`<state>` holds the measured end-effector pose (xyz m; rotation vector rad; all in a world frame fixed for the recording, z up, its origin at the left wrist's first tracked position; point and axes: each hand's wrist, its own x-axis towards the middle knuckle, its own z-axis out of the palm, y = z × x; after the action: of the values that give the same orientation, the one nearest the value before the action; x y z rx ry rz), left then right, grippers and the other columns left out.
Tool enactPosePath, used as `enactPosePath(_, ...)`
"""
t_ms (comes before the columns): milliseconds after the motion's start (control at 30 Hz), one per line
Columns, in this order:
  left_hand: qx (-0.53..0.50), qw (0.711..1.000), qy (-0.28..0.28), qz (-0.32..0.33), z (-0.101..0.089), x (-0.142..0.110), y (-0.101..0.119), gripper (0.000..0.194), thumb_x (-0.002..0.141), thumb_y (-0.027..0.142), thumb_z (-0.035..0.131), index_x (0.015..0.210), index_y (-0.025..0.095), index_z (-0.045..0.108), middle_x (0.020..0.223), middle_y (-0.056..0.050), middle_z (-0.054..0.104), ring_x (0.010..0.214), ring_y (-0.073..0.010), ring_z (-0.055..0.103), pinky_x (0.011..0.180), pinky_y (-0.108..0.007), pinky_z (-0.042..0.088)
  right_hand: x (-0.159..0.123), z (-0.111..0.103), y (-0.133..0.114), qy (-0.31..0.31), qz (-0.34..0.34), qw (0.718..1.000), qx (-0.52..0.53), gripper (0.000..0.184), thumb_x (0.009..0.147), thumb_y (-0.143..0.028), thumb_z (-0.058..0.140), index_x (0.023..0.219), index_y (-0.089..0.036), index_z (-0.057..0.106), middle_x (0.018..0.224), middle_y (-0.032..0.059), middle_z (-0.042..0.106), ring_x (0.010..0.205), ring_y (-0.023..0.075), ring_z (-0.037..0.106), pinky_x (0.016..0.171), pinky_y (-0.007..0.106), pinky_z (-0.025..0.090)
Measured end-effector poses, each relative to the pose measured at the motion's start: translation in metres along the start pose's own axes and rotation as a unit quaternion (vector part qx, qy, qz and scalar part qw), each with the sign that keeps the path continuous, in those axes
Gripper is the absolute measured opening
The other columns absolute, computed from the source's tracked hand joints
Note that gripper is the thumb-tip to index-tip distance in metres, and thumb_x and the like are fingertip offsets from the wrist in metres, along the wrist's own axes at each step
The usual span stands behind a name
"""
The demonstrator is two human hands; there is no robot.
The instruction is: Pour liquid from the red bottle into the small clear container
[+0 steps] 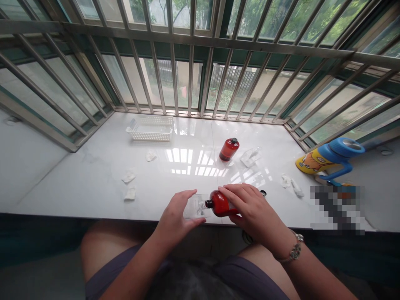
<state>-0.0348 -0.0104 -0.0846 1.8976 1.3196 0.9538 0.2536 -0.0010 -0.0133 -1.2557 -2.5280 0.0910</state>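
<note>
My right hand (250, 208) is wrapped round a red bottle (219, 203), tipped on its side with its uncapped black neck pointing left. The neck is at the mouth of a small clear container (193, 208) by the front edge of the counter. My left hand (178, 210) curves round that container, thumb on the near side and fingers on the far side. Whether liquid is flowing is too small to tell. A small black cap (263, 193) lies just past my right hand. Farther back, a second red bottle (229, 149) stands upright with its black cap on.
Crumpled clear plastic (251, 157) lies right of the standing bottle. A white basket (150, 132) sits at the back left. White tissue scraps (128, 178) are on both sides. A blue and yellow flask (325, 156) stands at right, near a blurred-out patch. Metal bars (200, 41) line the window.
</note>
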Motion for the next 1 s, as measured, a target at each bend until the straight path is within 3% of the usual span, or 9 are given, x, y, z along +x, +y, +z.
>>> enactPosePath(700,-0.002,1.0,-0.011,-0.001,0.002,-0.001,-0.003,0.083,0.078,0.027,0.097,0.149,0.037,0.055,0.145,-0.005,0.066,0.136,-0.0308,0.064,0.116,-0.052,0.058,0.006,-0.012,-0.005,-0.023,-0.02,0.998,-0.05,0.079,0.083,-0.002,0.07,0.157,-0.022,0.05,0.144,0.0128,0.067,0.125,0.0331,0.064,0.111,0.055,0.048)
enactPosePath(1000,-0.01,1.0,-0.01,-0.002,0.004,0.0,-0.006,0.084,0.077,0.026,0.098,0.149,0.037,0.055,0.145,-0.005,0.066,0.136,-0.0303,0.064,0.117,-0.052,0.057,0.006,-0.014,-0.006,-0.025,-0.021,0.997,-0.067,0.081,0.081,-0.003,0.072,0.157,-0.023,0.051,0.143,0.0114,0.067,0.125,0.0323,0.064,0.112,0.054,0.048)
